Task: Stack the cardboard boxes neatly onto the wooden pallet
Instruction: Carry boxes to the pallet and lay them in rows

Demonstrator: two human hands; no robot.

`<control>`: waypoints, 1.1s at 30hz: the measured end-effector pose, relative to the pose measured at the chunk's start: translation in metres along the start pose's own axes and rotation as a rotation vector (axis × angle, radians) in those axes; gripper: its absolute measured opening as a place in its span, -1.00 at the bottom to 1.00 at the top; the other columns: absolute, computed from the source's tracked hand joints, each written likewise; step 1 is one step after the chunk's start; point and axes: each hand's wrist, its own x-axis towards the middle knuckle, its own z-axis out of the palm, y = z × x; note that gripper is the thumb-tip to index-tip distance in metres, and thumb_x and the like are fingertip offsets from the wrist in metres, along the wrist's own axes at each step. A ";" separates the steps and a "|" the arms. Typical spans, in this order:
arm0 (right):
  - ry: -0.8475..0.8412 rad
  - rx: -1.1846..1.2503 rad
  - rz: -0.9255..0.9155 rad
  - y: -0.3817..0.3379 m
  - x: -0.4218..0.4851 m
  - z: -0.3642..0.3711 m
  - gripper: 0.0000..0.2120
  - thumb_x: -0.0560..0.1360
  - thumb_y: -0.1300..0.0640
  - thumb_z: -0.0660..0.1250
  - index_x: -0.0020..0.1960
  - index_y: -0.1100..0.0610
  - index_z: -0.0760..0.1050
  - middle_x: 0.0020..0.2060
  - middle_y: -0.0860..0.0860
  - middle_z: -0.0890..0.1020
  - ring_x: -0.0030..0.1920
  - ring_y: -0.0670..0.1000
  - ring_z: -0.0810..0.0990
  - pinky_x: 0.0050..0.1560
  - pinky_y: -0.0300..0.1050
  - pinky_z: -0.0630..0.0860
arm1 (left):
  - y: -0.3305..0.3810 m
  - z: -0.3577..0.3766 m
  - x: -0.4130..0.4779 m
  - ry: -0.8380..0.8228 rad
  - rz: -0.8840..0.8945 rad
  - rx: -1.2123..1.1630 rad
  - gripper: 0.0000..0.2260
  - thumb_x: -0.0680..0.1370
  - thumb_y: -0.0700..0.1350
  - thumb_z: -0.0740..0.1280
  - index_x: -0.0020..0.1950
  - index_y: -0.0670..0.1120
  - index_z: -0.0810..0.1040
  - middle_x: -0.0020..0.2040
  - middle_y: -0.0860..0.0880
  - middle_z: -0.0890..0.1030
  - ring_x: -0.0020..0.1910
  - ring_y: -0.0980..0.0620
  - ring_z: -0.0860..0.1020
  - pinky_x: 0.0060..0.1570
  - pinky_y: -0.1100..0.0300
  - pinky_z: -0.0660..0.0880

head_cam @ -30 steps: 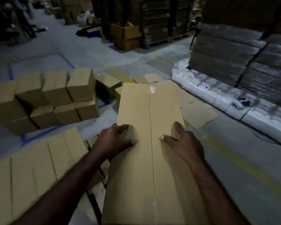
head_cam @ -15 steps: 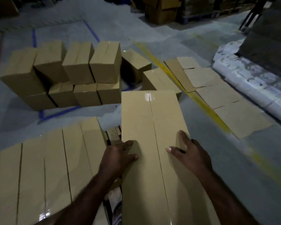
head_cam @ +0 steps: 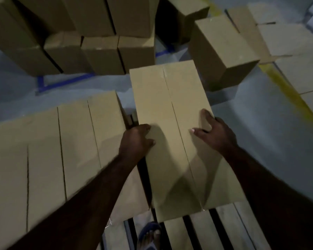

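A long sealed cardboard box (head_cam: 168,109) lies lengthwise in front of me over the wooden pallet (head_cam: 206,230), whose slats show at the bottom. My left hand (head_cam: 135,139) grips the box's left edge, and my right hand (head_cam: 213,132) holds its right edge with the thumb on top. To the left, a row of several boxes (head_cam: 49,152) lies side by side on the pallet, a narrow gap apart from the held box.
A pile of several loose boxes (head_cam: 98,42) stands on the floor ahead, one more box (head_cam: 220,51) to the right. Flat cardboard sheets (head_cam: 294,44) and a yellow floor line (head_cam: 289,94) lie at right. A sandalled foot (head_cam: 150,237) rests on the pallet.
The view has tilted down and closed in. The box has come lower over the pallet beside the row, and both hands have shifted out from its top towards its side edges.
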 end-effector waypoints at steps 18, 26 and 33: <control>-0.068 0.008 -0.062 0.000 0.068 0.086 -0.10 0.41 -0.44 0.30 0.60 -0.18 0.00 0.48 0.11 0.33 0.40 0.22 0.40 0.30 0.16 0.41 | -0.054 0.051 0.035 0.080 -0.138 0.022 -0.60 0.47 -0.11 0.48 0.29 -0.09 0.57 0.23 -0.11 0.62 0.19 -0.12 0.58 0.18 0.09 0.51; -0.066 -0.031 -0.090 -0.001 0.066 0.098 -0.10 0.39 -0.49 0.25 0.59 -0.21 -0.02 0.50 0.11 0.31 0.42 0.23 0.38 0.33 0.17 0.40 | -0.074 0.068 0.022 0.189 -0.115 -0.050 -0.64 0.46 -0.11 0.43 0.25 -0.06 0.59 0.23 -0.07 0.60 0.15 -0.06 0.59 0.13 0.02 0.56; -0.115 0.243 0.024 0.008 0.051 0.099 -0.03 0.43 -0.35 0.37 0.61 -0.12 -0.13 0.56 0.07 0.22 0.52 0.19 0.24 0.45 0.11 0.25 | -0.106 0.086 -0.046 -0.051 0.168 0.200 -0.25 0.45 0.33 0.30 0.54 0.00 0.25 0.60 -0.09 0.08 0.55 -0.11 0.06 0.49 -0.02 0.13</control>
